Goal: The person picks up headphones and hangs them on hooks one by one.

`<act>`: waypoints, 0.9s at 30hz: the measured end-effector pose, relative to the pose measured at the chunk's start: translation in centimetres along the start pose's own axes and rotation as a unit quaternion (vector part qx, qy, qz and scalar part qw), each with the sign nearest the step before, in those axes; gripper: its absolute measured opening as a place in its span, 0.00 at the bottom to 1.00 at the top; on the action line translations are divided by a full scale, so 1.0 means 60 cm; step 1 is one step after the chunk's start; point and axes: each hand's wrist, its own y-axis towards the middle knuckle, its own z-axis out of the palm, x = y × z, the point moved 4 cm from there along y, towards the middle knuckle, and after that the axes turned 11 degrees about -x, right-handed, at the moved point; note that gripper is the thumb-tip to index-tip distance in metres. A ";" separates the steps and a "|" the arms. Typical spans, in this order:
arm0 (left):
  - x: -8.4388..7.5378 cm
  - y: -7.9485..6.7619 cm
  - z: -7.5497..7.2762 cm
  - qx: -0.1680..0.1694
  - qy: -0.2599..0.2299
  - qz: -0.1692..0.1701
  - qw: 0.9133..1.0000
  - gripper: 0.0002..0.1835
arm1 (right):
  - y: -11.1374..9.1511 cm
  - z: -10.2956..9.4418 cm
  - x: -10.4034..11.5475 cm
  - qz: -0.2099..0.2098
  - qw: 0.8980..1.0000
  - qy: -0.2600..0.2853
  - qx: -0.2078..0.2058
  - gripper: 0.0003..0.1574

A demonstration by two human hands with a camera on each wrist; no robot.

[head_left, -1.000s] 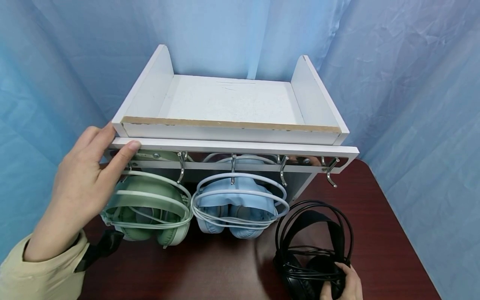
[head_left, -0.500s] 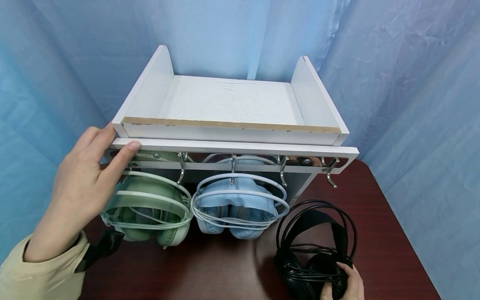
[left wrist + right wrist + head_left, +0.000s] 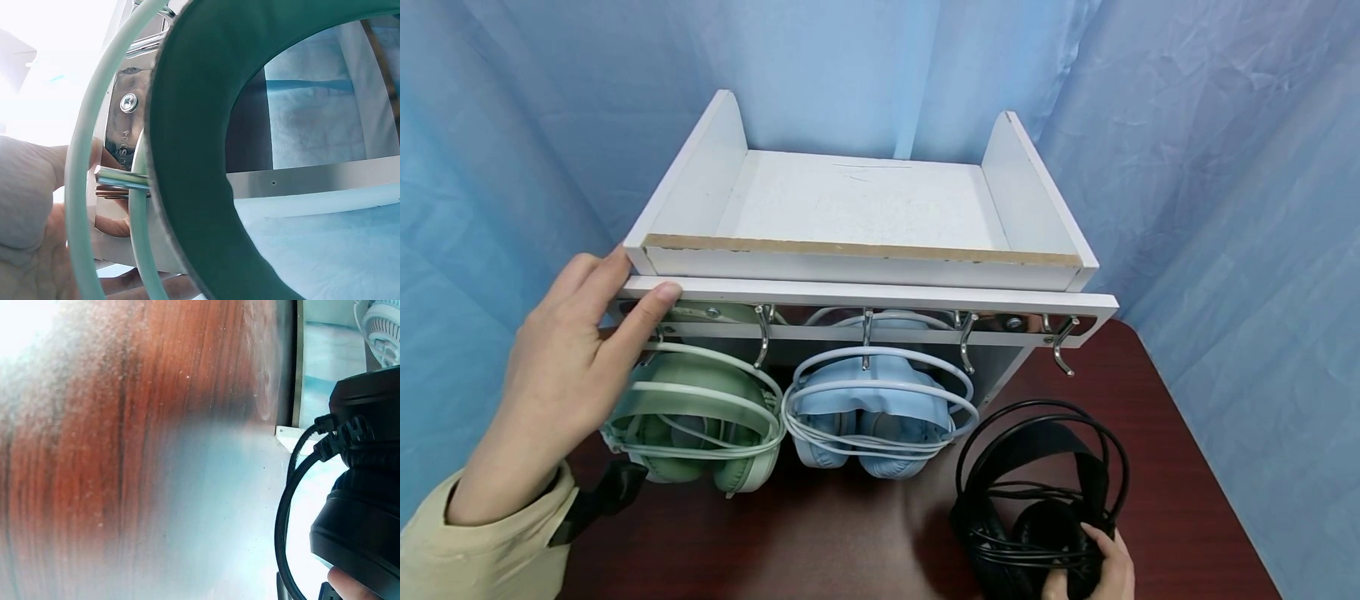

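My left hand (image 3: pixel 565 350) grips the left end of a white wooden rack (image 3: pixel 865 292), thumb on its front board and fingers behind. Just below it, green headphones (image 3: pixel 707 371) hang from the leftmost hook; their strap (image 3: pixel 181 156) fills much of the left wrist view. Blue headphones (image 3: pixel 880 398) hang from the middle hook. At lower right, my right hand (image 3: pixel 1108 567) holds black headphones (image 3: pixel 1048 533) by an ear cup, headband upward, in front of the rack. One fingertip (image 3: pixel 347 584) shows under the black cup in the right wrist view; the other fingers are hidden.
Metal hooks (image 3: pixel 966 342) line the rack's front strip, and the rightmost hook (image 3: pixel 1062 346) carries nothing. The rack stands on a dark red-brown table (image 3: pixel 1150 467) whose right edge slants down the view. A light blue curtain (image 3: pixel 1225 208) surrounds the back and sides.
My right hand and the black headphones have shifted slightly to the right, the headband leaning a little more that way. My left hand and the rack have not moved.
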 end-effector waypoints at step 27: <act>0.001 -0.001 0.000 0.005 0.001 0.001 1.000 0.26 | 0.016 0.007 0.004 -0.041 0.992 0.041 -0.109 0.20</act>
